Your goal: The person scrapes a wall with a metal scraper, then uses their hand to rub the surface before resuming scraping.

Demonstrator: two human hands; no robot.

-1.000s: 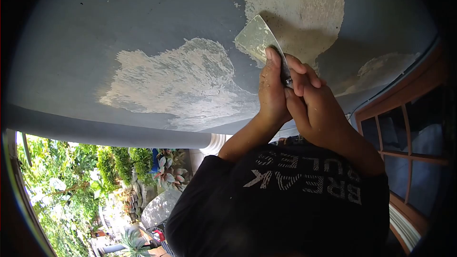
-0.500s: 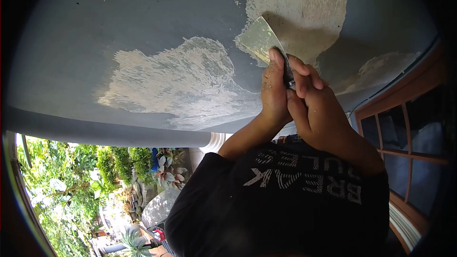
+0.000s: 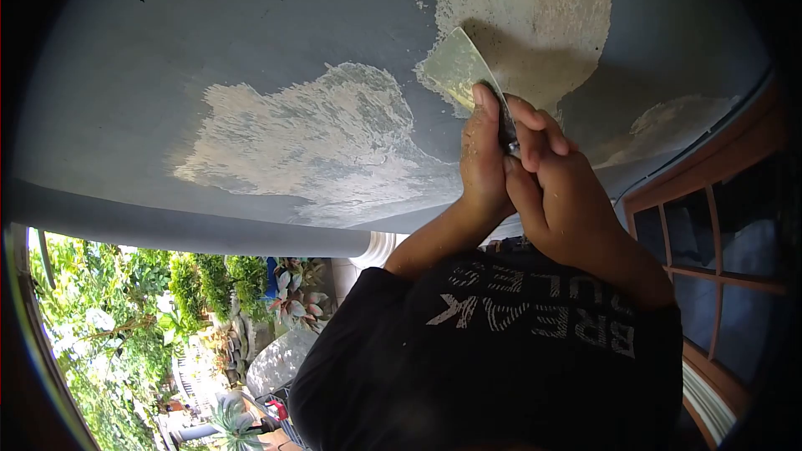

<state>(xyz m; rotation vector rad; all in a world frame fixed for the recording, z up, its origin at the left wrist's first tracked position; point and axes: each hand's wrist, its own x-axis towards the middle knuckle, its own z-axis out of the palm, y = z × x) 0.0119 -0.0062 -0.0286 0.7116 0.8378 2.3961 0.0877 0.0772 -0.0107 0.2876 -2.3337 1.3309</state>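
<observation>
A putty knife [image 3: 461, 69] with a wide, flat metal blade is held up in both hands against a grey painted surface [image 3: 251, 33]. My left hand [image 3: 482, 154] is closed on it, its thumb lying along the base of the blade. My right hand [image 3: 568, 192] closes around the handle from the other side, its fingers against those of the left. The hands hide most of the handle. Behind the blade is a large pale patch [image 3: 535, 8] of bared surface, with the blade's edge near its left border. Specks of debris cling to the left hand.
Another scraped patch [image 3: 309, 134] spreads left of the hands, and a smaller one [image 3: 668, 121] lies to the right. A wood-framed glass-paned door or window [image 3: 710, 276] stands at right. Lower left are garden plants [image 3: 109, 326] and a white column [image 3: 378, 248].
The view has shifted very slightly. Both hands keep the same grip on the putty knife, and the blade stays at nearly the same spot.
</observation>
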